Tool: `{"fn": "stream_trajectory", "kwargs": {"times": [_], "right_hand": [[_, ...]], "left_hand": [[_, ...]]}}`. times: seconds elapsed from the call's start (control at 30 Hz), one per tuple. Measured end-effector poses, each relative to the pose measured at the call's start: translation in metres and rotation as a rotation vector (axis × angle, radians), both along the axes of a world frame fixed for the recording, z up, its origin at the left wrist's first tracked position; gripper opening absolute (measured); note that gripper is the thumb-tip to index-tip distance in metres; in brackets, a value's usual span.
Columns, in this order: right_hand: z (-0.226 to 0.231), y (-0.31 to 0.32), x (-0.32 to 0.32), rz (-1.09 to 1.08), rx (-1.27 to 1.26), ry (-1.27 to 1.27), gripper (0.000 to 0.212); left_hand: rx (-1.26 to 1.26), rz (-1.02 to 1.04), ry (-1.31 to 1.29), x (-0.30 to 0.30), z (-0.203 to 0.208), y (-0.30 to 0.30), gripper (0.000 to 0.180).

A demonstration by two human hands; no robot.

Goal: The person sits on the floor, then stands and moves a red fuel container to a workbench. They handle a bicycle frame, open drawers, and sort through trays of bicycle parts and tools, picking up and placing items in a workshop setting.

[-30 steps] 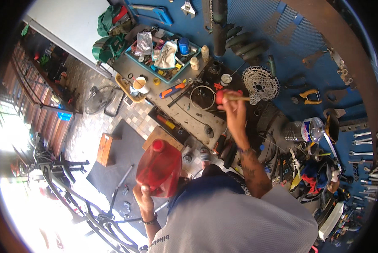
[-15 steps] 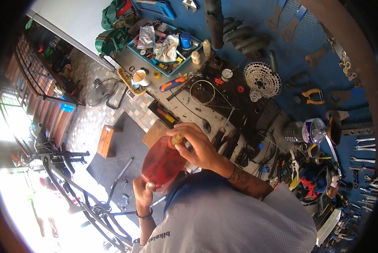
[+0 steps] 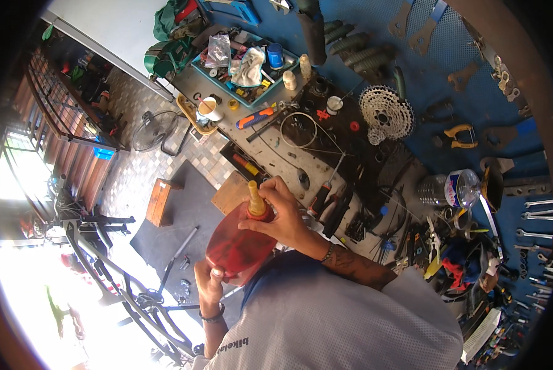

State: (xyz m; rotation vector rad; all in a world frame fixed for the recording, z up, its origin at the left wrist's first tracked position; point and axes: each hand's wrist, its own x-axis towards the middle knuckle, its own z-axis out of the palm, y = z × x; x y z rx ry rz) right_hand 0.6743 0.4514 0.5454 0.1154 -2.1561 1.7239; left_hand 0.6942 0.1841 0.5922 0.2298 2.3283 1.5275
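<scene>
Holding a red jug from below, the left hand has its fingers curled under the base, while the right hand pinches the yellow spout at the top. Beyond stands a cluttered desk with a cassette, against a blue pegboard wall above a tiled floor.
</scene>
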Motion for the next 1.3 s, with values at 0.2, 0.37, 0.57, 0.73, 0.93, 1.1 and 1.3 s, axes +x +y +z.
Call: {"fn": "stream_trajectory", "kwargs": {"times": [0.2,0.37,0.57,0.73,0.93,1.1,1.3], "right_hand": [[0.006,0.000,0.002,0.047,-0.088,0.102,0.059],[0.004,0.011,0.009,0.128,-0.114,0.083,0.054],[0.016,0.053,0.009,-0.223,-0.057,0.081,0.041],[-0.088,0.136,-0.007,-0.608,0.337,-0.196,0.032],[-0.139,0.151,-0.001,-0.623,0.342,-0.366,0.039],[-0.151,0.205,-0.015,-0.836,0.649,-0.245,0.042],[-0.160,0.255,-0.045,-0.685,1.149,-0.241,0.047]], "left_hand": [[0.038,0.003,0.018,0.005,-0.004,-0.005,0.094],[0.108,-0.001,-0.024,0.005,0.000,-0.002,0.087],[0.076,0.055,-0.009,0.011,0.003,-0.007,0.089],[0.006,0.047,0.029,0.012,-0.003,-0.018,0.093],[-0.015,0.130,0.027,0.019,-0.003,-0.015,0.094],[-0.015,0.171,0.034,0.020,-0.004,-0.017,0.095],[-0.003,0.143,0.006,0.017,-0.003,-0.014,0.095]]}}
